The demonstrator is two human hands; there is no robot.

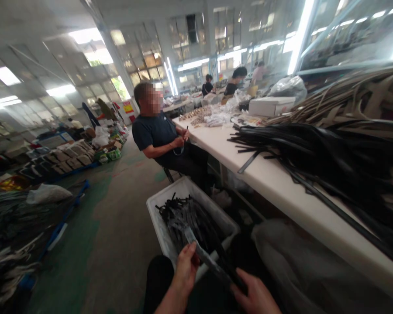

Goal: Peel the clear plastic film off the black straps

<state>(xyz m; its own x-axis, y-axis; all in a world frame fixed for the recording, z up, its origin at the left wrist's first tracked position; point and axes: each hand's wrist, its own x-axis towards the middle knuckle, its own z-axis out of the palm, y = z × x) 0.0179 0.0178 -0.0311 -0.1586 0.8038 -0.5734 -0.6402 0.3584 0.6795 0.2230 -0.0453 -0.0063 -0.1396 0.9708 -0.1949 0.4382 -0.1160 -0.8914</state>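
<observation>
Low in the head view, my left hand (187, 264) pinches one end of a dark strap (210, 263), whose shiny tip sticks out past the fingertips. The strap slants down to my right hand (253, 293), which is closed around its lower part. Just beyond my hands stands a white plastic bin (154, 214) with many black straps (196, 213) lying in it. A thick heap of black straps (314, 148) rests on the white table (275, 185) to the right, some ends reaching over toward the edge.
A seated co-worker (157, 135) is behind the bin, beside the table. Beige straps (353, 98), a white box (271, 106) and plastic bags (288, 88) lie farther along the table. Loaded blue pallets (83, 189) stand on the floor at left.
</observation>
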